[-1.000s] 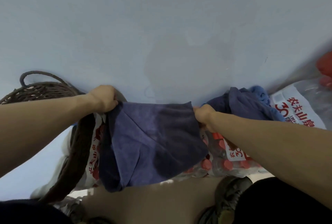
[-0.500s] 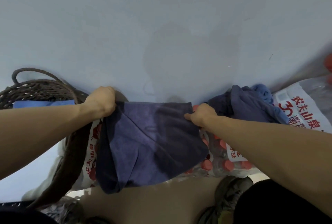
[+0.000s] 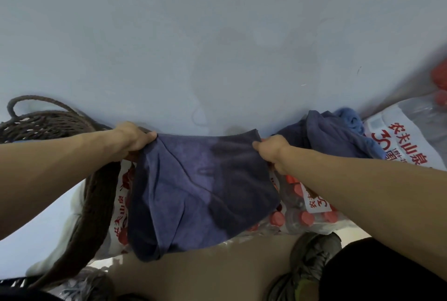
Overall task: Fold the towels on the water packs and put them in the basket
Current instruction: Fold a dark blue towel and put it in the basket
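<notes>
Against a pale blue wall, both hands, left hand [image 3: 131, 140] and right hand [image 3: 272, 152], pinch a half-folded purple towel [image 3: 200, 189] over water packs [image 3: 304, 211], unfolded towels [image 3: 333, 135] waiting at two o'clock, basket [image 3: 48, 123] at nine.

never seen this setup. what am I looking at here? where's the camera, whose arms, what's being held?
No robot here: a person works bare-handed, and the one wide-angle camera sits on their head, looking down, hence the bent edges. The left hand and right hand each grip a top corner of a dark purple-blue cloth towel, stretched between them over shrink-wrapped packs of red-capped water bottles. A crumpled pile of blue towels waits on the packs to the right. The dark woven wicker basket sits on the left. The person's shoes show at the bottom.
</notes>
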Demonstrator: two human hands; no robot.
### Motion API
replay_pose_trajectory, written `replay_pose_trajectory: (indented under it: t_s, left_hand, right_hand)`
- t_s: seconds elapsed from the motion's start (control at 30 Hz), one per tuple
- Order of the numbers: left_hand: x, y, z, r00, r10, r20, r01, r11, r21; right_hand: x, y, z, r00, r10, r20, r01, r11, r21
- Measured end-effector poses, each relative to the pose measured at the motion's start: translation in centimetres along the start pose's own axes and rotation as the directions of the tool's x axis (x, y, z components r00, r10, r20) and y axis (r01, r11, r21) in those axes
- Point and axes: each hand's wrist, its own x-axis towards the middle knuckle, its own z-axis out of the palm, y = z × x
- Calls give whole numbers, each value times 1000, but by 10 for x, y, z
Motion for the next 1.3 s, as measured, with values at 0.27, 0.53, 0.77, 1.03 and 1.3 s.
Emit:
replay_pose_trajectory:
  t_s: [0.27, 0.53, 0.77, 1.03, 1.3]
  left_hand:
    - [6, -4, 10, 995, 72, -64, -70, 997, 40]
    - [-55, 0, -13, 917, 398, -11, -342, 803, 488]
    - [-140, -57, 20, 899, 327, 291, -428, 518, 740]
    - [-179, -121, 77, 935, 353, -26, -305, 841, 448]
    - [-184, -124, 62, 924, 359, -135, -307, 903, 300]
  right_hand:
    - [-4, 1, 1, 999, 30, 42, -27, 998, -63]
    - [-24, 29, -21, 988, 81, 128, -47, 968, -246]
    - [-47, 50, -41, 934, 155, 322, -31, 933, -358]
    - [-66, 54, -38, 935, 163, 316, 59, 806, -590]
    - [-72, 59, -35, 960, 64, 274, 84, 864, -496]
